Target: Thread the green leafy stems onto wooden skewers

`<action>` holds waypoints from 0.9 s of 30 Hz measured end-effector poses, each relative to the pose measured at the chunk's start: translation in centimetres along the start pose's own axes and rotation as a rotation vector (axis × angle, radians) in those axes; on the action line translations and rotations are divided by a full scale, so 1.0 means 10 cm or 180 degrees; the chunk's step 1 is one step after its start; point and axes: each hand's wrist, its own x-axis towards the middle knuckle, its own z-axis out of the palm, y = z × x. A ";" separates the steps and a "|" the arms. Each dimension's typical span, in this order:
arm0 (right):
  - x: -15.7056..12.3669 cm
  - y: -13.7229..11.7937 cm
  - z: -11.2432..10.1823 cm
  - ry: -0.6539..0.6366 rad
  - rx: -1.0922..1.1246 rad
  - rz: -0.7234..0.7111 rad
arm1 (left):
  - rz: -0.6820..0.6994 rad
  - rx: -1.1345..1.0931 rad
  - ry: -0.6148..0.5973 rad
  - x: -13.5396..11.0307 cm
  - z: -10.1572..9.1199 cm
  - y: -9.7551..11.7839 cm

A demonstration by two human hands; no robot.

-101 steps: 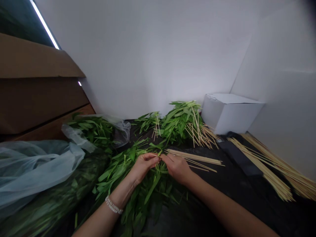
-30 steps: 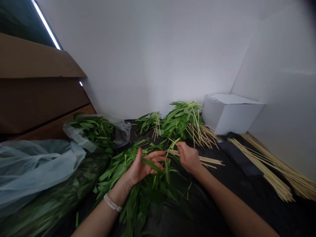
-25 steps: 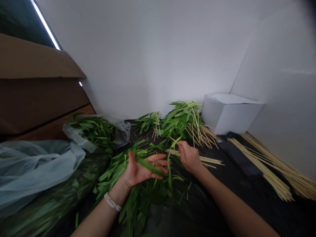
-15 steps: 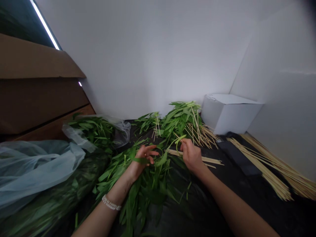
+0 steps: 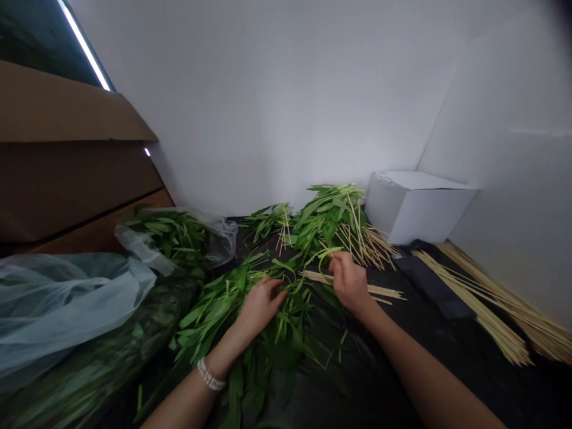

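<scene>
Over the heap of loose greens, the left hand bends at the wrist with its back turned up, the forearm rising from the lower edge and wearing a pale bracelet. Its thumb and forefinger are parted, their tips close to the leaves; whether the other fingers touch any cannot be told. The right hand is well apart from it, its arm slanting in from the lower right, fingers curled and pinching a thin skewer. The skewer's end pokes out past the fingertips, up and to the left, with a bent green stem across it. Below that hand lie bare sticks; just beyond is a pile of skewered greens.
</scene>
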 end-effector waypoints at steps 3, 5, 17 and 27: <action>-0.02 -0.02 0.02 -0.0049 -0.0059 -0.0110 | -0.0060 -0.0044 -0.0014 -0.02 0.01 0.01; -0.04 -0.05 0.03 -0.0087 -0.0093 -0.0206 | -0.0131 -0.0099 -0.0017 -0.04 0.00 0.03; -0.09 -0.17 -0.04 0.0022 0.0687 0.0121 | -0.0300 0.0145 -0.0118 -0.05 0.04 0.02; -0.09 -0.22 0.12 -0.1267 -0.0044 -0.0974 | -0.0170 -0.0378 0.0183 -0.01 0.03 -0.01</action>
